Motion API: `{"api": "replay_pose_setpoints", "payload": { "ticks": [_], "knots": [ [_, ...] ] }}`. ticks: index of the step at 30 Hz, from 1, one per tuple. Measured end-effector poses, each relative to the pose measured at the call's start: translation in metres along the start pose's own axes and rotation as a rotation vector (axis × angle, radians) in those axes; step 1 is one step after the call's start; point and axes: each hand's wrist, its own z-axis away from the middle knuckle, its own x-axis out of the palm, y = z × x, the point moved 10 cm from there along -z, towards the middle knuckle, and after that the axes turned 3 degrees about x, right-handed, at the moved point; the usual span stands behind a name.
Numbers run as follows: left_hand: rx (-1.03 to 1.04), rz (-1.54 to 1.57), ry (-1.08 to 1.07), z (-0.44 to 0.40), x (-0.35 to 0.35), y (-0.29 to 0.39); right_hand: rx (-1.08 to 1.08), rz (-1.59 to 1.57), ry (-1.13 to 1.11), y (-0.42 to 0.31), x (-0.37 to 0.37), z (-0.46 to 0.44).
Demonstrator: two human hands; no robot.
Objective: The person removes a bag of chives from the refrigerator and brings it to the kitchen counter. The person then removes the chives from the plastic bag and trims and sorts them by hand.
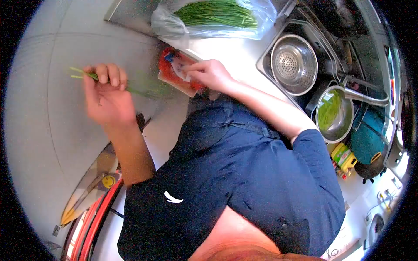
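My left hand (109, 91), at the left, has its fingers curled around a few thin green stalks (76, 74), perhaps chives or garlic scapes. Their pale ends stick out to the left, and their other ends blur away toward the right. In front of my waist, my right hand (213, 75) reaches over a red container (174, 76) with whitish plastic in it. Its thumb and fingers are pinched together; what is between them, if anything, is too blurred to make out.
A clear plastic bag (167, 26) of long green stalks (213, 13) lies on the white counter (224, 47). To the right, a steel colander (294, 65) sits in the sink (263, 61). Beside it a steel pot (350, 124) holds cut green pieces (329, 108) in liquid, under the faucet (365, 96).
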Motion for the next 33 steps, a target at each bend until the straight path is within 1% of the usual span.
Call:
{"api": "replay_pose_setpoints", "payload": {
  "ticks": [1,3,4,5,7,8,9,11,13,14,16,17,19,21,23,24,26,27,29,33],
  "knots": [
    [-0.004,-0.025,0.039,0.005,-0.011,0.000,-0.005,0.007,-0.010,0.003,0.011,-0.013],
    [-0.002,-0.026,0.061,0.014,-0.026,0.000,-0.128,0.407,0.033,-0.005,0.031,-0.035],
    [-0.007,-0.032,0.077,0.017,-0.033,0.000,-0.055,0.407,0.008,0.003,0.042,-0.047],
    [-0.004,-0.027,0.083,0.018,-0.038,0.000,-0.055,0.413,0.002,0.005,0.048,-0.055],
    [-0.024,0.004,0.068,0.020,-0.044,-0.002,0.067,0.649,-0.097,0.024,0.060,-0.065],
    [-0.021,0.009,0.070,0.020,-0.046,-0.002,0.066,0.656,-0.099,0.024,0.061,-0.064],
    [-0.023,0.008,0.081,0.020,-0.050,-0.003,-0.152,0.610,0.165,-0.005,0.046,-0.058],
    [-0.026,0.014,0.092,0.019,-0.055,-0.006,-0.369,0.557,0.425,-0.032,0.026,-0.039],
    [-0.041,0.014,0.104,0.017,-0.058,-0.009,-0.008,0.552,-0.041,-0.015,0.035,-0.047],
    [-0.041,0.018,0.105,0.016,-0.058,-0.010,-0.006,0.556,-0.041,-0.020,0.025,-0.039],
    [-0.053,-0.003,0.110,0.013,-0.058,-0.014,-0.286,0.430,0.050,-0.054,-0.003,-0.015],
    [-0.052,0.002,0.111,0.012,-0.060,-0.016,-0.285,0.436,0.048,-0.065,-0.022,-0.009],
    [-0.067,-0.009,0.089,0.011,-0.061,-0.021,-0.363,0.439,0.319,-0.107,-0.085,0.009],
    [-0.096,-0.007,0.092,0.011,-0.064,-0.028,-0.438,0.536,0.504,-0.114,-0.130,-0.005],
    [-0.127,-0.009,0.088,0.012,-0.063,-0.034,-0.363,0.751,0.490,-0.097,-0.153,-0.041],
    [-0.138,-0.020,0.100,0.013,-0.063,-0.037,-0.365,0.750,0.493,-0.087,-0.159,-0.058],
    [-0.150,-0.035,0.107,0.013,-0.061,-0.041,-0.264,0.947,0.398,-0.048,-0.156,-0.095],
    [-0.143,-0.047,0.078,0.013,-0.059,-0.041,-0.265,0.943,0.400,-0.035,-0.157,-0.108],
    [-0.137,-0.061,0.048,0.013,-0.059,-0.042,-0.236,0.960,0.304,-0.012,-0.148,-0.129],
    [-0.145,-0.032,0.074,0.016,-0.064,-0.040,-0.234,0.980,0.285,-0.003,-0.141,-0.137]
  ]
}}
